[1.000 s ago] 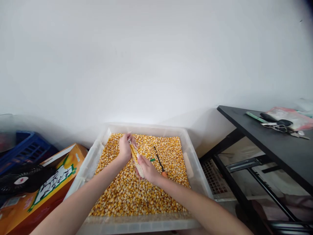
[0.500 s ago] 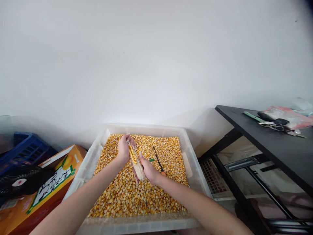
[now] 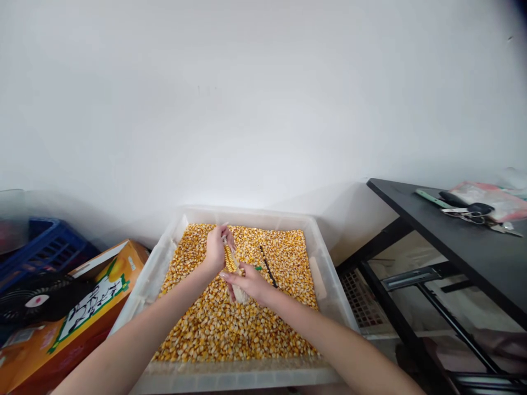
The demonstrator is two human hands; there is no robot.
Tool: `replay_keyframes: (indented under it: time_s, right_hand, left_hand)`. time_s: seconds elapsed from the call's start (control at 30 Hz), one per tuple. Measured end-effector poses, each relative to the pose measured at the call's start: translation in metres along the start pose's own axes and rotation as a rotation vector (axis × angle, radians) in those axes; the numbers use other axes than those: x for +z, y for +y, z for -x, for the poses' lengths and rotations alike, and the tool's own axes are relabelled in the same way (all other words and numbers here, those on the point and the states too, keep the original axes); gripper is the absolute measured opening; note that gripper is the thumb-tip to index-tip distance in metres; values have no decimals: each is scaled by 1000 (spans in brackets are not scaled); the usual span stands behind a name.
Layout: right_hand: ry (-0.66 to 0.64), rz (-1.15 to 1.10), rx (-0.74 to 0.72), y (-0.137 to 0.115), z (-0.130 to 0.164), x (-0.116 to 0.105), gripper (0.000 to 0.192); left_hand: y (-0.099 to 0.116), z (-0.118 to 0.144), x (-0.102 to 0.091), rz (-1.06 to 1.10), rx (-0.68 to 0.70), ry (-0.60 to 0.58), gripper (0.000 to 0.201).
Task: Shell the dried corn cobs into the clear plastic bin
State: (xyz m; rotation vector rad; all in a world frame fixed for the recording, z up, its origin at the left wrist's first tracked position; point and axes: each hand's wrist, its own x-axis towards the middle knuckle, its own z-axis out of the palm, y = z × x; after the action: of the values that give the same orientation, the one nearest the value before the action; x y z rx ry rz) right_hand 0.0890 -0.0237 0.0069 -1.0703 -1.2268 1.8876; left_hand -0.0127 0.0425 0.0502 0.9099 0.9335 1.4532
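Note:
Between my hands is a corn cob (image 3: 230, 260), yellow kernels in rows at its far end and bare pale cob at the near end. My left hand (image 3: 217, 246) is closed around the far end. My right hand (image 3: 250, 281) wraps over the lower part, its thumb lying across the cob and hiding some of it. Both hands are above loose corn kernels (image 3: 230, 334) that fill a translucent plastic bin (image 3: 335, 296). A thin dark tool (image 3: 268, 264) lies on the kernels right of my hands, beside a small green piece (image 3: 258, 268).
An orange cardboard box (image 3: 96, 307), a black fan (image 3: 35, 299) and a blue crate (image 3: 51, 247) are at left. On the right stands a dark table (image 3: 457, 236) holding scissors (image 3: 469, 213), a green-handled tool (image 3: 432, 198) and a plastic bag (image 3: 489, 198). A white wall rises behind.
My right thumb has swung left across the cob, and my right hand now covers more of its bare part. My left hand keeps its hold. The view has shifted slightly.

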Motion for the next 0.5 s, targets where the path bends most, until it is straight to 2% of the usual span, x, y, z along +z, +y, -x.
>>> replay_keyframes:
  time_s: [0.1, 0.2, 0.3, 0.5]
  right_hand:
    - [4, 25, 12, 2, -1, 0, 55]
    - [-11, -45, 23, -3, 0, 0, 57]
    - [42, -80, 29, -8, 1, 2, 55]
    - [118, 1, -83, -8, 4, 10, 53]
  left_hand:
    - [-2, 2, 2, -75, 10, -33, 43]
    - [-1, 1, 1, 54, -70, -16, 39]
    - [0, -1, 0, 157, -123, 22, 35]
    - [0, 2, 2, 177, -126, 62, 34]
